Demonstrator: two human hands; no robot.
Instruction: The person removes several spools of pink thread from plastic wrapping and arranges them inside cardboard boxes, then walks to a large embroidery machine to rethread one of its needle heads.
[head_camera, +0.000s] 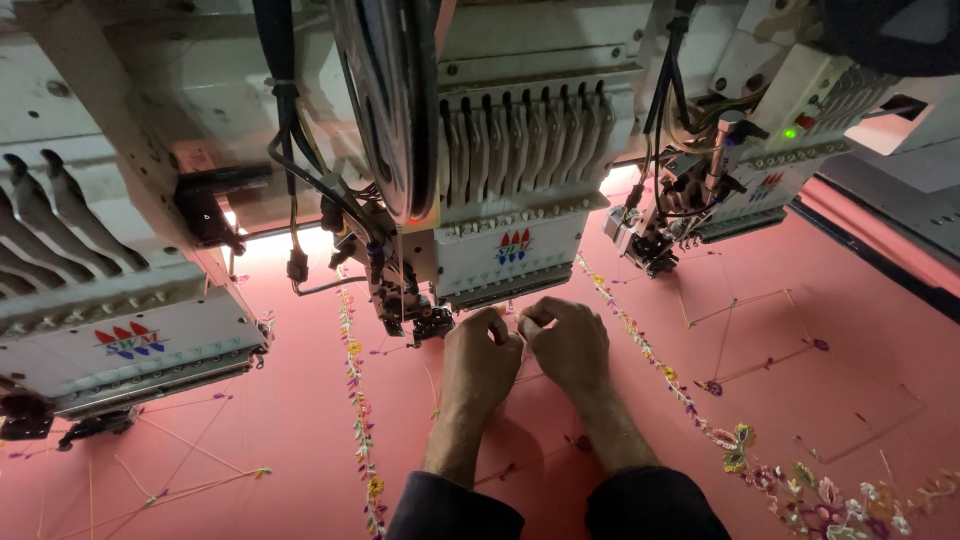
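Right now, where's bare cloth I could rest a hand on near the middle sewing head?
Bare pink cloth lies between the left flower strip and the left hand, and beyond the right flower strip, though loose threads cross it. Under the middle head both hands crowd; right hand.

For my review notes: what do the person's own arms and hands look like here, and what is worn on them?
Both hands, the left hand and the right hand, are bare: no gloves, and no rings or watch that I can make out. The forearms are uncovered up to dark sleeves pushed up near the elbows, one on each arm. The dim light leaves the exact sleeve colour unclear. No cables or markings show.
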